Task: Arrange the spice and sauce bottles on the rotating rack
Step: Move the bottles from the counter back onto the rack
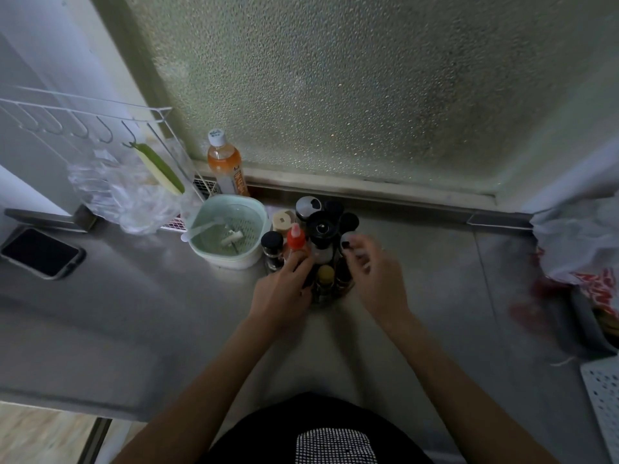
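A frosted window (351,95) fills the back of the view above a steel counter (134,313). Toward the counter's far edge stands the rotating rack (330,289), crowded with spice and sauce bottles. A pale green strainer bowl (227,229) sits just left of it, and an orange drink bottle (225,165) stands behind the bowl by the window sill. The left hand (284,293) reaches to the rack's near left side, its grip closed around the red-capped sauce bottle (296,237), fingers on the bottle's body below the cap. The right hand (375,272) is at the rack's right side, fingers loosely curled and apart beside a black-capped bottle (348,222); whether it touches anything I cannot tell.
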`<state>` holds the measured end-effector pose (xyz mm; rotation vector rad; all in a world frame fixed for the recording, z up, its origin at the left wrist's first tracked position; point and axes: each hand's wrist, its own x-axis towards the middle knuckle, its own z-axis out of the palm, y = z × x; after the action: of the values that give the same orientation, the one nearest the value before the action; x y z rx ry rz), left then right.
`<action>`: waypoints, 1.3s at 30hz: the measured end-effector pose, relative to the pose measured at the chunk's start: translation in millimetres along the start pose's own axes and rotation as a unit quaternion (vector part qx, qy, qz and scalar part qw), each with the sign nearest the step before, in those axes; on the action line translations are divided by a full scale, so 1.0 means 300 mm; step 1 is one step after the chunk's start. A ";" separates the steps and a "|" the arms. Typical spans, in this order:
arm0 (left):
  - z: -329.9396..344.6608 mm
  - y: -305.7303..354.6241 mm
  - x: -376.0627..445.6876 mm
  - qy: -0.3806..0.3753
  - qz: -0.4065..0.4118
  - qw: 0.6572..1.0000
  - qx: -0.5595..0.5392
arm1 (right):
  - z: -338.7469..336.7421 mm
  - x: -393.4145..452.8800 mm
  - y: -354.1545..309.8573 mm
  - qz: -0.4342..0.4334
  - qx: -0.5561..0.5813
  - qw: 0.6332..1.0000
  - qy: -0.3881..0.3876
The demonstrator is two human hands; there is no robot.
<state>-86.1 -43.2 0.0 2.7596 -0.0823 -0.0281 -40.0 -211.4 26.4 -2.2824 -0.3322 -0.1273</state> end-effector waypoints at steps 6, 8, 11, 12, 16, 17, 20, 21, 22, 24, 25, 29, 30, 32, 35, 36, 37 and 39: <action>-0.089 0.017 0.019 0.139 -0.047 0.988 -0.046 | -0.028 0.141 0.106 0.203 -0.039 0.973 -0.099; -0.114 0.031 0.061 0.139 -0.104 0.981 -0.083 | -0.023 0.152 0.113 0.248 -0.004 0.958 -0.148; -0.122 0.037 0.120 0.093 -0.156 0.980 -0.085 | -0.015 0.133 0.092 0.260 0.010 0.950 -0.170; -0.117 0.034 0.133 0.068 -0.154 0.983 -0.069 | -0.012 0.119 0.081 0.261 0.004 0.950 -0.169; -0.108 0.016 0.145 0.032 -0.160 0.983 -0.078 | 0.009 0.059 0.044 0.257 -0.019 0.954 -0.154; -0.111 0.013 0.140 0.037 -0.163 0.981 -0.095 | 0.018 0.051 0.041 0.252 -0.028 0.956 -0.147; -0.127 0.005 0.122 0.051 -0.176 0.976 -0.121 | 0.045 0.040 0.038 0.248 -0.058 0.958 -0.133; -0.132 0.003 0.116 0.052 -0.177 0.975 -0.124 | 0.053 0.039 0.036 0.248 -0.067 0.957 -0.132; -0.136 0.001 0.113 0.049 -0.172 0.976 -0.127 | 0.057 0.039 0.035 0.250 -0.077 0.956 -0.131; -0.139 -0.002 0.111 0.040 -0.154 0.979 -0.129 | 0.055 0.042 0.027 0.245 -0.097 0.957 -0.121; -0.138 -0.004 0.113 0.034 -0.147 0.980 -0.127 | 0.047 0.043 0.020 0.239 -0.106 0.959 -0.111; -0.137 -0.016 0.130 0.023 -0.140 0.983 -0.119 | -0.035 0.055 -0.028 0.220 -0.107 0.969 -0.043; -0.136 -0.020 0.129 0.023 -0.140 0.982 -0.124 | -0.057 0.060 -0.044 0.207 -0.102 0.973 -0.029; -0.132 -0.032 0.124 0.024 -0.147 0.976 -0.156 | -0.085 0.069 -0.071 0.179 -0.094 0.979 -0.009; -0.130 -0.047 0.119 0.002 -0.139 0.972 -0.191 | -0.095 0.078 -0.105 0.151 -0.087 0.985 -0.003; -0.134 -0.047 0.120 -0.006 -0.130 0.973 -0.188 | -0.095 0.077 -0.113 0.141 -0.081 0.987 -0.004; -0.139 -0.043 0.119 -0.009 -0.120 0.977 -0.178 | -0.096 0.074 -0.126 0.129 -0.074 0.989 -0.008; -0.150 -0.033 0.111 0.012 -0.098 0.986 -0.137 | -0.091 0.065 -0.151 0.105 -0.056 0.993 -0.023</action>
<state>-50.9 -19.5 37.7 2.4816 0.1861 -0.0530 -33.4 -198.8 81.0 -2.4193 -0.1100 0.0155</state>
